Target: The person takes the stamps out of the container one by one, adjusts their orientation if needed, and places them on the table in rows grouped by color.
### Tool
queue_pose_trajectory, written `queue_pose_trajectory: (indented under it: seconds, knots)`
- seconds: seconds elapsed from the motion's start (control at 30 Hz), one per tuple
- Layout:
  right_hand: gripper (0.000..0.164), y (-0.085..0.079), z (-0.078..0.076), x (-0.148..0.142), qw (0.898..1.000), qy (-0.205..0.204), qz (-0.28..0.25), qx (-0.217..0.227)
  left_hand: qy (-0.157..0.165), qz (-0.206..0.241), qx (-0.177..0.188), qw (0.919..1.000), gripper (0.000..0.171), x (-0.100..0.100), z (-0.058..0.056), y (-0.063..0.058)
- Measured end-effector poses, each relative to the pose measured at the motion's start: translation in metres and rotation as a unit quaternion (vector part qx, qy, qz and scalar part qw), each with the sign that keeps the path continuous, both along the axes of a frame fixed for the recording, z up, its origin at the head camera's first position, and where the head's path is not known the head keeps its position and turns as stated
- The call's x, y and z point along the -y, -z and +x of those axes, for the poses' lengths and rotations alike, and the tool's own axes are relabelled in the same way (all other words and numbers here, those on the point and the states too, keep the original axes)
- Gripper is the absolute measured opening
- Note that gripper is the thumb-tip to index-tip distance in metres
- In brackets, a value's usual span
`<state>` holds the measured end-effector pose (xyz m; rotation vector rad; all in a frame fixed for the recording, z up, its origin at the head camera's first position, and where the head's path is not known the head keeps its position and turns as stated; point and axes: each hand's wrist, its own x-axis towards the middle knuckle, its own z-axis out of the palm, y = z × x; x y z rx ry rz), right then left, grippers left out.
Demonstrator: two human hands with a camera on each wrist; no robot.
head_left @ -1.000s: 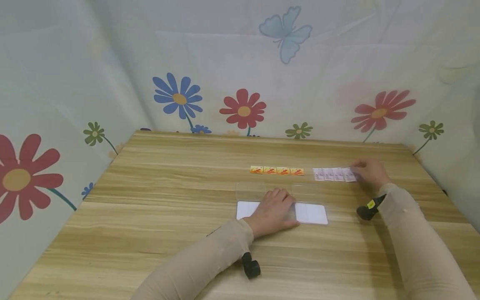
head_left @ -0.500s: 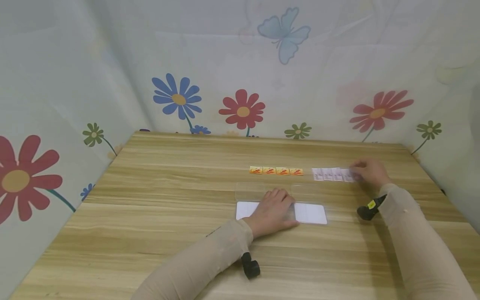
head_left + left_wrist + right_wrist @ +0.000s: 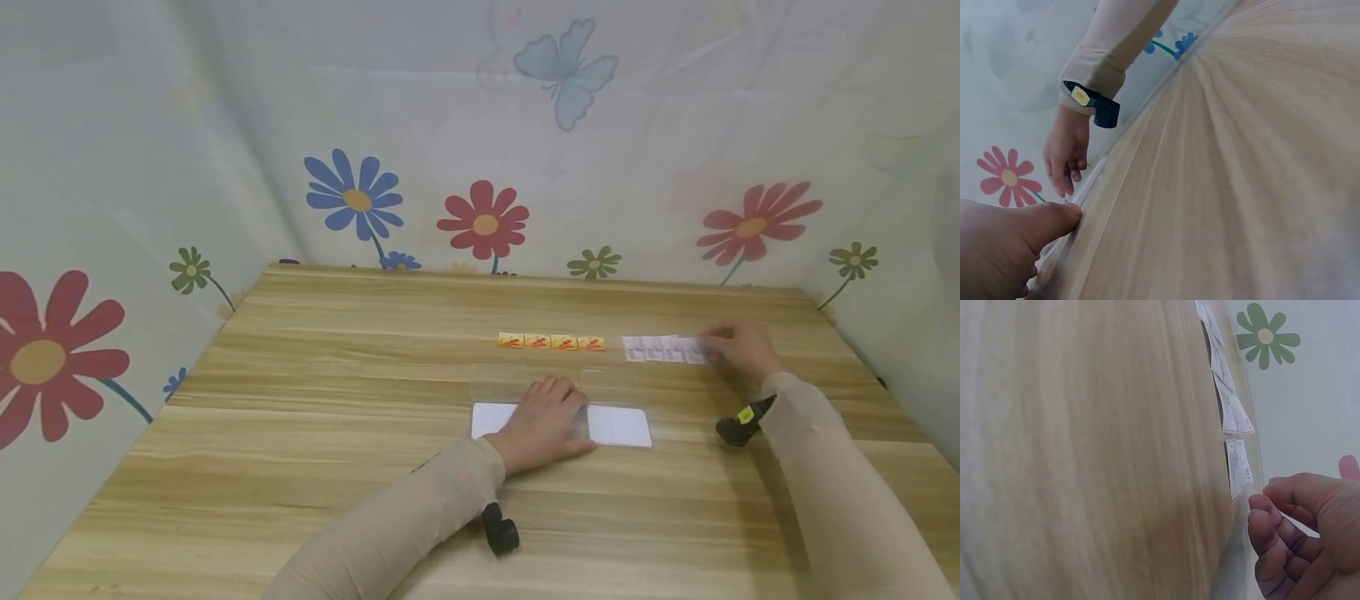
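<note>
Left of centre in the head view, my left hand [image 3: 542,423] rests across a clear plastic case with white inserts [image 3: 619,426]. Its thumb lies along the near edge, and the hand hides the case's middle. Transparent flaps [image 3: 501,383] extend beyond the white part. My right hand [image 3: 741,347] is at the right end of a row of pale purple stamps [image 3: 654,349]. In the right wrist view its fingers are loosely curled, thumb close to forefinger, just beside the last stamp [image 3: 1239,467]. Nothing shows between the fingertips.
Left of the purple row lies a row of yellow-orange stamps [image 3: 551,342]. Everything lies flat on a wood-grain table [image 3: 300,433]. A flower-printed cloth [image 3: 420,100] hangs behind the table's far edge. Black cameras [image 3: 500,533] are strapped at both wrists.
Both hands stay nearly in place. The right hand still hovers by the end of the purple row, with only tiny finger movement; the head view shifts slightly.
</note>
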<state>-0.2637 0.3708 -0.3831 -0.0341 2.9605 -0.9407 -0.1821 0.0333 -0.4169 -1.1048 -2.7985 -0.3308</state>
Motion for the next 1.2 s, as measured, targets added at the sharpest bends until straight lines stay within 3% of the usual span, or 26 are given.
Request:
queue_pose_trajectory:
  seconds: [0.4,0.6,0.73,0.9,1.2]
  knots:
    - [0.033,-0.008,0.009,0.005,1.000,0.007,-0.005,-0.012,0.001,-0.005,-0.002,1.0000,0.057,0.001,-0.002,-0.004]
    - [0.037,-0.009,0.015,0.008,1.000,0.009,-0.019,0.005,-0.001,-0.002,-0.003,1.0000,0.057,0.001,-0.002,-0.001]
    - [0.038,-0.006,0.021,0.008,1.000,0.004,-0.011,-0.014,0.003,-0.007,0.000,1.0000,0.057,0.000,0.001,0.001]
    - [0.039,-0.007,0.026,0.012,0.999,0.002,-0.003,-0.033,0.007,-0.011,-0.011,0.9998,0.057,-0.001,0.006,-0.005]
    - [0.049,-0.017,0.032,0.026,1.000,-0.008,-0.014,-0.003,0.006,-0.023,-0.037,0.9990,0.055,0.002,0.006,-0.022]
